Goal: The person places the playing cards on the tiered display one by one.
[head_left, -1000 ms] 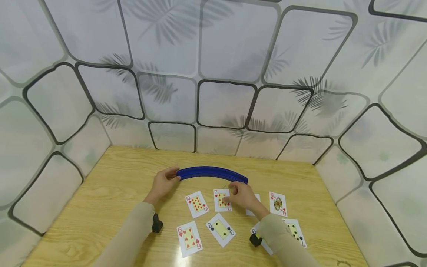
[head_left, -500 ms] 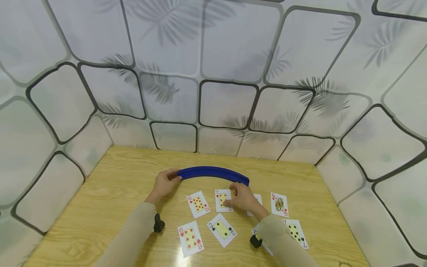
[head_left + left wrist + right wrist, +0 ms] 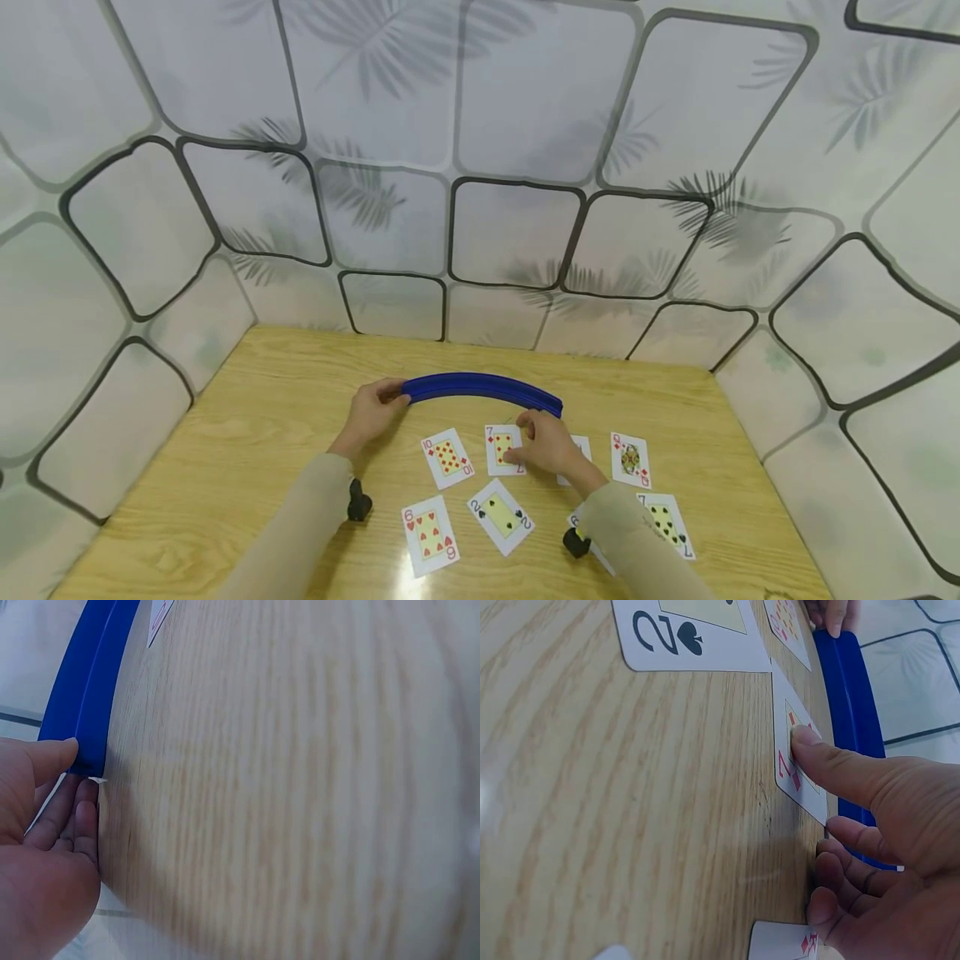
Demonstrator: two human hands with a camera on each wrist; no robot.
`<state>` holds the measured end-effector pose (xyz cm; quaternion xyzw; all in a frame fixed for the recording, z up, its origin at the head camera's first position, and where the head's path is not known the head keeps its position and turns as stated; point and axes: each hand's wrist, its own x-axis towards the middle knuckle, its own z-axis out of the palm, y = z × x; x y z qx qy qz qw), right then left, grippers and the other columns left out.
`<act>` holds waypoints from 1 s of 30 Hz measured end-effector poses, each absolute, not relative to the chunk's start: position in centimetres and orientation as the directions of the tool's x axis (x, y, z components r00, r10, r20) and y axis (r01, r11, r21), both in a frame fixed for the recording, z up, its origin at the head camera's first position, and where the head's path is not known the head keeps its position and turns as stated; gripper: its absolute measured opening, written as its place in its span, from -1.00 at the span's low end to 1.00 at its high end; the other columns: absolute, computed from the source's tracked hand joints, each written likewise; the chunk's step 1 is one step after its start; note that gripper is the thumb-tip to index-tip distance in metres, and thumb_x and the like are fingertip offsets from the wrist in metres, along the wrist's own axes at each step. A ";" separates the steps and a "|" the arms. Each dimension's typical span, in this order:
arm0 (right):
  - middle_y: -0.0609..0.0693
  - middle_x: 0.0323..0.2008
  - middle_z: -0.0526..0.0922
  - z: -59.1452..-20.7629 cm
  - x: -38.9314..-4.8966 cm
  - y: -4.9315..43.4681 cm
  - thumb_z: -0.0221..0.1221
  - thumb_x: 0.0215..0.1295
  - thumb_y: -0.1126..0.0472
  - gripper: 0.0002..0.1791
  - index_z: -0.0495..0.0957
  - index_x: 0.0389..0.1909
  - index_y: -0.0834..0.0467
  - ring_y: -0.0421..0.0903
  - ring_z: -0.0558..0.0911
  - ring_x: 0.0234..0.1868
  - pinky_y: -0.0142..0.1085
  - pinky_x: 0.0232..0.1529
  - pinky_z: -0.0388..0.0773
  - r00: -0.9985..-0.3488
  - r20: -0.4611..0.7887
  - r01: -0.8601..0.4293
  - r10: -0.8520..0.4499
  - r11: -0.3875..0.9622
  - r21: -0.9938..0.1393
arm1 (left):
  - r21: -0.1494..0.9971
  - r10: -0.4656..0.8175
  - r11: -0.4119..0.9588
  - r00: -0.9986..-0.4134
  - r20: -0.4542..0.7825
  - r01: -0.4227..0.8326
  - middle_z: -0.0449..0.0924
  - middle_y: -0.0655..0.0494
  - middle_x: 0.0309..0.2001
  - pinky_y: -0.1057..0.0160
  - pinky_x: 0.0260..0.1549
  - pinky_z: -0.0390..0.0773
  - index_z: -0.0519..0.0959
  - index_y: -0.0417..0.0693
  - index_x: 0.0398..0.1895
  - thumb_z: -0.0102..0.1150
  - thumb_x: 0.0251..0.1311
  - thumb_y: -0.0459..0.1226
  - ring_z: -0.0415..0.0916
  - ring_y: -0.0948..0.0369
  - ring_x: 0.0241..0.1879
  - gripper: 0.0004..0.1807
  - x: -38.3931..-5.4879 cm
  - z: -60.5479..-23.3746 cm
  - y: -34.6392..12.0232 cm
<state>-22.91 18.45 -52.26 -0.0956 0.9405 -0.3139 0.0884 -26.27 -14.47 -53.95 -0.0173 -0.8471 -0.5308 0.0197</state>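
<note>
My left hand (image 3: 375, 411) pinches the left end of a blue curved card holder (image 3: 480, 385), thumb on top and fingers at the end, as the left wrist view shows. My right hand (image 3: 550, 442) is over the seven of diamonds (image 3: 503, 450), which lies face up on the table. In the right wrist view the thumb (image 3: 810, 742) presses on this card's face, and the index fingertip sits by its corner. The other fingers are loosely bent. Under the right hand and wrist, another card (image 3: 579, 446) is partly hidden.
Face up on the wooden table (image 3: 247, 417) lie the ten of diamonds (image 3: 447, 458), six of hearts (image 3: 431, 536), two of spades (image 3: 501, 517), queen of diamonds (image 3: 631, 459) and seven of spades (image 3: 667, 525). The right sleeve (image 3: 637, 542) partly covers another card. A patterned wall (image 3: 390, 306) encloses the table.
The whole view has shifted very slightly. Both hands, the card holder and the cards stay in the same places relative to each other.
</note>
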 end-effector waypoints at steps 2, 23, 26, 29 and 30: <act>0.00 -0.29 0.51 -52.3 -22.9 18.4 0.63 0.05 0.08 -0.31 0.61 0.15 0.29 -0.09 0.42 -0.28 -0.22 -0.22 0.41 -0.966 -0.103 -0.129 -0.238 0.787 -0.603 | 0.897 0.009 0.439 -0.999 0.053 0.051 0.69 -0.29 0.18 -0.10 0.24 0.62 0.61 -0.32 0.28 0.25 0.43 -0.41 0.64 -0.15 0.18 -0.60 -26.3 -54.0 -14.5; 0.06 -0.13 0.59 -51.9 -22.2 17.7 0.64 0.04 0.19 -0.27 0.47 0.18 0.21 -0.06 0.52 -0.22 -0.21 -0.16 0.56 -0.986 -0.099 -0.036 -0.137 0.742 -0.669 | 0.892 0.000 0.450 -0.998 0.057 0.051 0.70 -0.29 0.16 -0.12 0.23 0.62 0.62 -0.32 0.27 0.27 0.41 -0.40 0.64 -0.15 0.16 -0.61 -26.0 -53.9 -14.6; 0.08 -0.17 0.63 -51.8 -22.1 17.7 0.58 0.11 0.27 -0.33 0.43 0.18 0.23 -0.08 0.55 -0.27 -0.25 -0.25 0.55 -0.988 -0.078 -0.041 -0.134 0.708 -0.705 | 0.891 0.001 0.451 -0.998 0.057 0.052 0.70 -0.29 0.15 -0.12 0.23 0.62 0.63 -0.31 0.26 0.27 0.41 -0.40 0.65 -0.15 0.16 -0.61 -26.1 -54.0 -14.6; 0.10 -0.21 0.66 -51.6 -22.1 17.8 0.48 0.21 0.37 -0.43 0.42 0.16 0.25 -0.09 0.58 -0.28 -0.26 -0.26 0.58 -0.989 -0.047 -0.058 -0.139 0.665 -0.745 | 0.891 0.004 0.451 -0.998 0.060 0.055 0.70 -0.29 0.15 -0.11 0.23 0.63 0.62 -0.32 0.26 0.28 0.41 -0.40 0.65 -0.15 0.16 -0.61 -26.2 -54.1 -14.5; 0.11 -0.21 0.66 -51.6 -22.1 17.8 0.44 0.23 0.40 -0.47 0.43 0.15 0.26 -0.09 0.59 -0.27 -0.25 -0.24 0.59 -0.990 -0.033 -0.068 -0.140 0.652 -0.755 | 0.892 0.005 0.448 -0.998 0.059 0.055 0.70 -0.29 0.15 -0.10 0.23 0.63 0.62 -0.32 0.27 0.28 0.41 -0.40 0.65 -0.15 0.16 -0.61 -26.3 -54.1 -14.5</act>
